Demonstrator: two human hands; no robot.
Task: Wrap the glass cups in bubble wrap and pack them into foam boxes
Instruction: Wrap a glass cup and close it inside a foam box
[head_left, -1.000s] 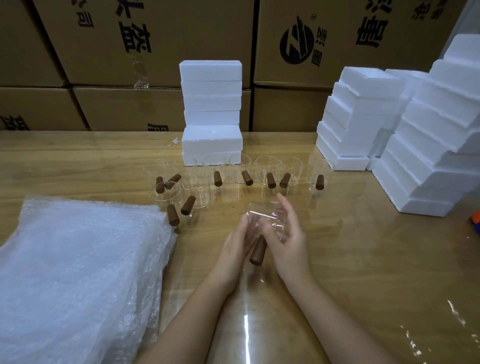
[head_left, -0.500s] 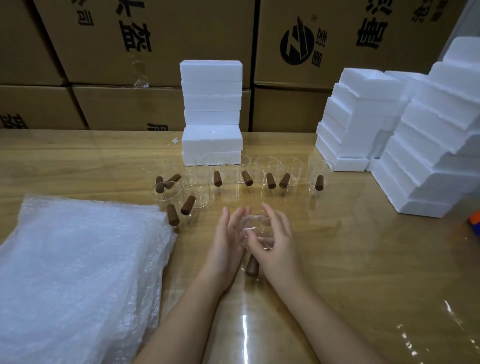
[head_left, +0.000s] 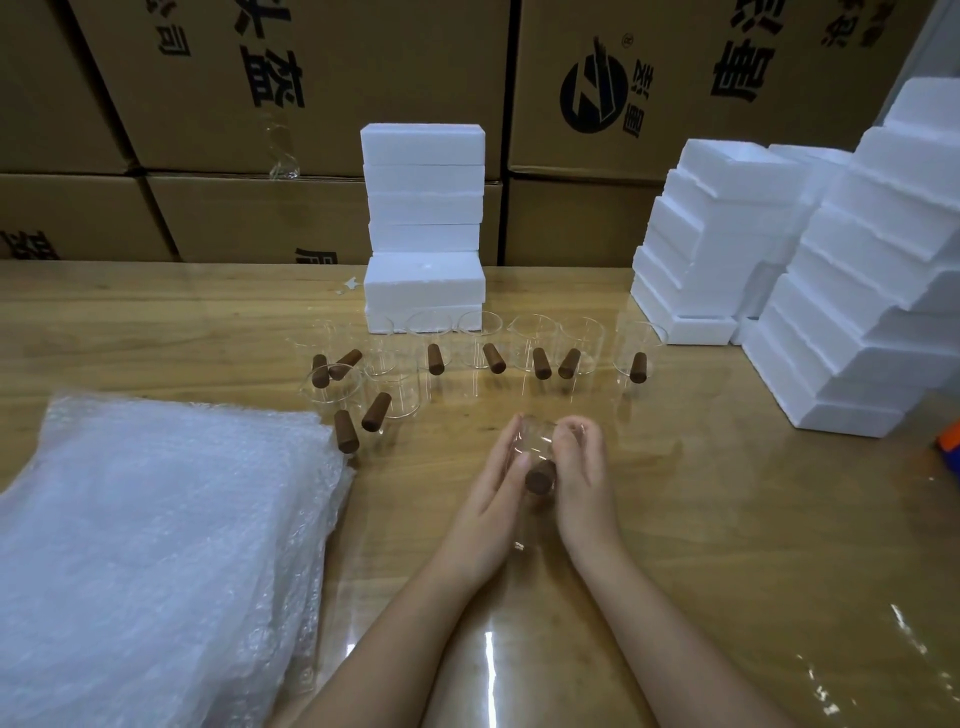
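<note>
Glass cup (head_left: 536, 448) mid-table, cradled between hands. Right hand (head_left: 583, 480) curled round it; left hand (head_left: 500, 491) flat against side. Risk: one-sided grip, slick glass slips, strikes table (head_left: 727, 519). Bubble wrap (head_left: 156, 545) untouched, left.

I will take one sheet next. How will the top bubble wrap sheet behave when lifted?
The bubble wrap pile droops at its edges, so a sheet will probably hang floppy. It looks thin and airy, likely light. Sheets lie loosely layered; the one below may drag along and nudge the wooden handle at the pile's edge.
</note>
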